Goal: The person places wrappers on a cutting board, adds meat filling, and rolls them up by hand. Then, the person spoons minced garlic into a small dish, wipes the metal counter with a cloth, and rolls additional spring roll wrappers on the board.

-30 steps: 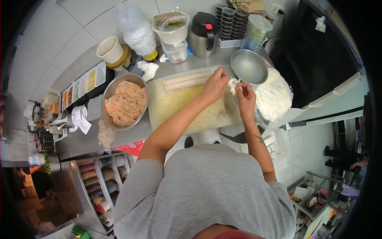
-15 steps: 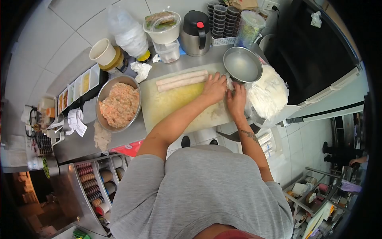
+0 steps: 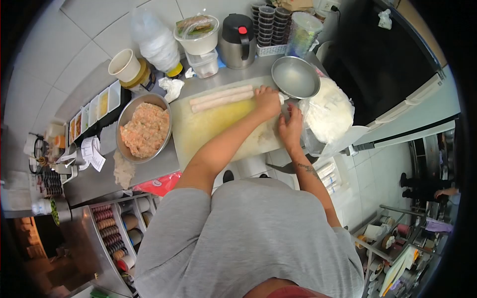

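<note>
Two long pale wrapped rolls point(image 3: 218, 99) lie side by side on a yellowed white cutting board point(image 3: 198, 134). My left hand point(image 3: 267, 103) is closed over the right end of the nearer roll, its fingers curled down and partly hidden. A bit of whitish wrapping pokes out just right of it. My right hand point(image 3: 290, 125) is beside it at the board's right edge, fingers apart, with nothing visible in them. Above it stands a round metal bowl point(image 3: 295, 77) with cloudy liquid. Right of that hand is a bag-covered heap of white sheets point(image 3: 329, 113).
A metal bowl of pinkish minced filling point(image 3: 145, 130) stands left of the board. Behind are a steel jug point(image 3: 237, 42), a lidded tub point(image 3: 197, 37), stacked sauce cups point(image 3: 268, 25) and a container row point(image 3: 97, 107). A dark fridge door point(image 3: 377, 64) bounds the right side.
My right hand has drawn slightly back, its fingers loosening and spreading away from the roll's end. My left hand has curled more tightly there. The whole view has shifted a little.
</note>
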A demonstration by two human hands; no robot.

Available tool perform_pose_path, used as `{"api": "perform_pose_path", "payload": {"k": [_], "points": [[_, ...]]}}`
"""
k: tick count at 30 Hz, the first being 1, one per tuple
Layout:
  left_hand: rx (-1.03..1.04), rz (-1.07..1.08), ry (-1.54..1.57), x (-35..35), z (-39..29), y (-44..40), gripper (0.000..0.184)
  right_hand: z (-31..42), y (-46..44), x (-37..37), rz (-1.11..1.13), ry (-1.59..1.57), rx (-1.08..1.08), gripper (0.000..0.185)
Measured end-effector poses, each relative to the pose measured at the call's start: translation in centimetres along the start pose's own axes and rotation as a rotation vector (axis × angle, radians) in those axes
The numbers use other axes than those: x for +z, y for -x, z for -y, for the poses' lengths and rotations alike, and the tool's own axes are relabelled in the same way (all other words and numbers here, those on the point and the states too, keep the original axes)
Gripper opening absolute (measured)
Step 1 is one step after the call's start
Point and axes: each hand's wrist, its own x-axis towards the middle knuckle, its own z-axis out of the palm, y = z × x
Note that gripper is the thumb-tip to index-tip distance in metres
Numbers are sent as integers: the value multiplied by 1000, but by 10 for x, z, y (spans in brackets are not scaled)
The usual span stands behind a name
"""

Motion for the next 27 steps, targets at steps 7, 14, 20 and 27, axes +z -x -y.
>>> {"api": "perform_pose_path", "payload": {"k": [7,14,20,27], "points": [[-183,-94,589,-55,31,-1,28,8,0,-9,-32,-170,15,44],[-251,-169,371,9,17,-11,18,24,-9,-9,-12,-210,0,46],[-156,115,332,-23,8,-3,20,0,-22,19,-7,62,-239,43],[-441,-315,157,-110,118,6,15,10,-35,25,67,390,-296,31]]}}
